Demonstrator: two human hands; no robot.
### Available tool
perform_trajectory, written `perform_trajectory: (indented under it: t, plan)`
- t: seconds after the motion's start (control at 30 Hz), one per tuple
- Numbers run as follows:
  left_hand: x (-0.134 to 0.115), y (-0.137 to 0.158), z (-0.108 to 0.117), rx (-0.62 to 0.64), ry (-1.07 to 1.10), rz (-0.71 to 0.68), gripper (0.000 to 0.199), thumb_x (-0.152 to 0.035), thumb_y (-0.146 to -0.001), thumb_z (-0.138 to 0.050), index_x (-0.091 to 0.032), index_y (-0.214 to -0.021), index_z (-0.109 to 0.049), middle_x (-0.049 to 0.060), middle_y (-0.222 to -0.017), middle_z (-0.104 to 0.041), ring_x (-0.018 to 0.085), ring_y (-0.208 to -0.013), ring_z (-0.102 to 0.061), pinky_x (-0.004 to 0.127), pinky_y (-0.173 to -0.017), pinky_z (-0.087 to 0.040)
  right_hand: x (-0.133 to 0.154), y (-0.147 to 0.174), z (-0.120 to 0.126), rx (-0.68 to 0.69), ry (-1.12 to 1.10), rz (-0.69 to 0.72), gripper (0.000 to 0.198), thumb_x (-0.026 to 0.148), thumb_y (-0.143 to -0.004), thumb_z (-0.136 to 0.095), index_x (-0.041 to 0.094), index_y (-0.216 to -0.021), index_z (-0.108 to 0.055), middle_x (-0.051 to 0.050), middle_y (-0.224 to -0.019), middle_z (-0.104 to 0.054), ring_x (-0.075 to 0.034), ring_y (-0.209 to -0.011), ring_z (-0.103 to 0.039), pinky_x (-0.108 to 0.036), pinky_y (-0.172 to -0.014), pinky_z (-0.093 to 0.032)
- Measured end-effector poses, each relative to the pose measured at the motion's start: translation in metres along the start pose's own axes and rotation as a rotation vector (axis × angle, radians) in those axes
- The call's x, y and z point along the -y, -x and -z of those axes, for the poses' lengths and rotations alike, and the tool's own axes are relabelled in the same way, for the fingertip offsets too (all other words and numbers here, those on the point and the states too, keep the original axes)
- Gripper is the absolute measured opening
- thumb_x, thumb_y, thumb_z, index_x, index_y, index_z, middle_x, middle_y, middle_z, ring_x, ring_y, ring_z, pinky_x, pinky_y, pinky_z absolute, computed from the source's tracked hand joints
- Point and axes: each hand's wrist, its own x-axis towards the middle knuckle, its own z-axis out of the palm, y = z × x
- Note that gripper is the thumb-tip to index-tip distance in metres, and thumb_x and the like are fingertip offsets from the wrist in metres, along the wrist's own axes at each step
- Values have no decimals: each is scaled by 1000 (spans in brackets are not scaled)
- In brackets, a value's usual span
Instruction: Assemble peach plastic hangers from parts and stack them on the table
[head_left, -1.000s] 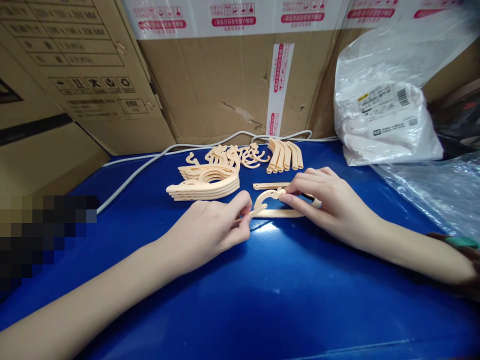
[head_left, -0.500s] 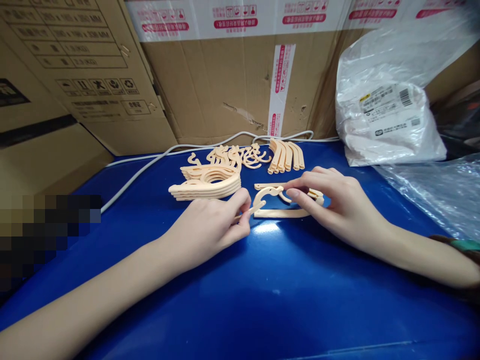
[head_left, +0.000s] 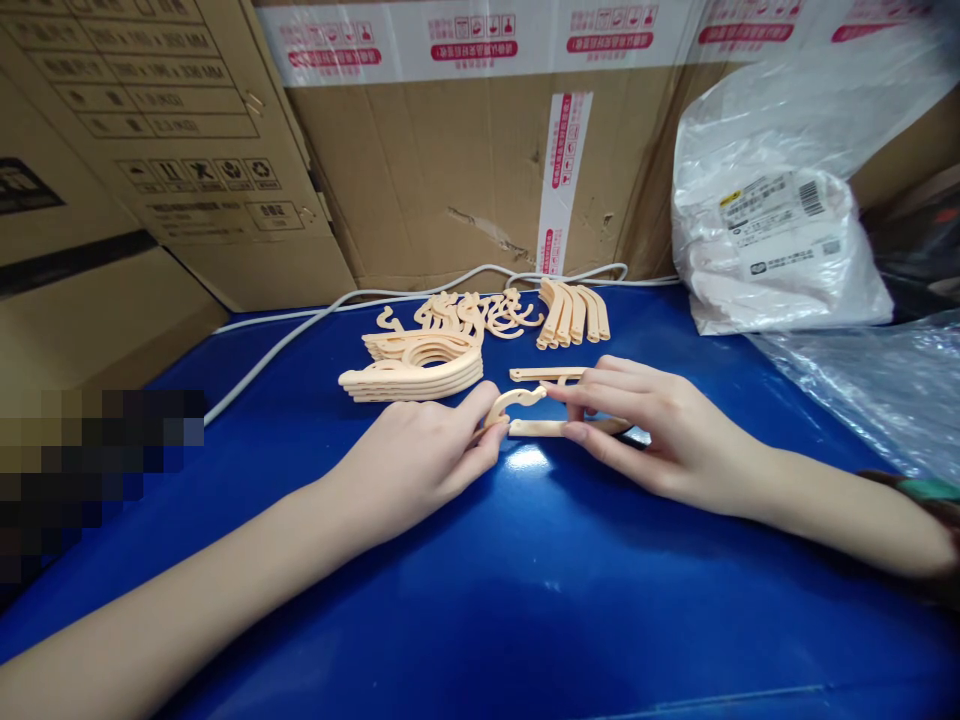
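My left hand (head_left: 427,445) is closed, with thumb and forefinger pinching a beige plastic hanger hook (head_left: 517,398). The curved end of the hook points right and meets the forefinger of my right hand (head_left: 652,425). My right thumb rests at a beige hanger arm (head_left: 536,428) lying just below the hook, and its fingers curl behind that arm. A second hanger arm (head_left: 544,374) lies behind, partly covered by my right fingers. To the left is a stack of beige hanger pieces (head_left: 412,380).
Loose hooks (head_left: 450,310) and a row of curved hanger arms (head_left: 574,312) lie at the back of the blue table (head_left: 480,600). A white cable (head_left: 277,370) runs behind them. Cardboard boxes (head_left: 435,180) wall the back and left; a plastic bag (head_left: 780,230) stands right.
My left hand's hook has shifted left and sits closer in the fingers. My right hand has come down slightly, its fingers now around the near hanger arm.
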Motion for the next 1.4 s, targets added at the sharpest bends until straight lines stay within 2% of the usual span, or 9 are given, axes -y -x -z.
perform_trajectory:
  t: [0.17, 0.37, 0.47, 0.77, 0.93, 1.03, 1.17, 1.3, 1.4]
  plan:
    - [0, -1, 0, 33, -2, 24, 25, -35, -101, -30, -20, -87, -45, -3, -62, -53, 16, -54, -54, 25, -51, -29, -1, 1, 0, 21, -23, 39, 21, 23, -96, -50, 15, -110, -62, -6, -85, -67, -17, -78, -59, -32, -78, -46]
    - [0, -1, 0, 38, -46, 38, 28, -38, -101, -31, -20, -85, -44, -1, -66, -57, 16, -57, -57, 24, -52, -31, -1, 3, -1, 75, -68, 59, 29, 26, -95, -51, 15, -121, -58, -7, -91, -67, -18, -90, -61, -34, -86, -47]
    - [0, 0, 0, 52, -56, 41, 28, -39, -101, -31, -20, -85, -44, -1, -65, -58, 16, -55, -57, 24, -51, -31, -1, 3, 0, 105, -82, 64, 27, 27, -95, -52, 17, -119, -59, -7, -93, -67, -19, -92, -61, -34, -86, -48]
    - [-1, -1, 0, 97, -59, 38, 31, -40, -103, -26, -19, -97, -48, 2, -69, -64, 23, -63, -65, 28, -55, -38, -2, 5, -2, 65, 33, 172, 34, 31, -94, -53, 10, -120, -59, -14, -103, -69, -23, -101, -63, -38, -95, -48]
    - [0, 1, -1, 74, -20, -24, 30, -35, -103, -24, -19, -102, -50, 4, -79, -68, 22, -74, -66, 27, -61, -41, -2, 5, -1, 89, 56, 172, 35, 33, -95, -52, 11, -122, -59, -13, -104, -69, -23, -101, -63, -39, -93, -48]
    - [1, 2, -1, 55, -2, -43, 28, -32, -103, -24, -20, -102, -49, 3, -77, -66, 19, -71, -63, 26, -61, -40, -2, 4, -1, 73, 60, 122, 32, 27, -97, -46, 14, -123, -60, -11, -100, -69, -21, -95, -63, -35, -85, -50]
    - [0, 3, 1, 70, 79, -41, 25, -28, -102, -25, -20, -97, -48, 1, -76, -63, 17, -66, -60, 26, -60, -40, -4, 3, -2, 71, 143, 42, 28, 24, -98, -43, 16, -114, -65, -9, -94, -68, -19, -83, -61, -33, -75, -47]
    - [-2, 4, 0, 51, 127, -1, 25, -30, -102, -24, -20, -97, -46, 2, -76, -63, 18, -69, -61, 26, -61, -40, -7, 3, -4, 124, 205, 8, 27, 29, -98, -46, 18, -106, -69, -8, -91, -65, -19, -79, -59, -32, -70, -45]
    - [-3, 5, -1, 28, 144, -1, 29, -36, -103, -23, -21, -97, -48, -1, -69, -60, 17, -61, -59, 25, -56, -36, -6, 3, -5, 139, 189, 18, 25, 28, -98, -46, 17, -100, -69, -8, -92, -63, -18, -80, -58, -31, -72, -46]
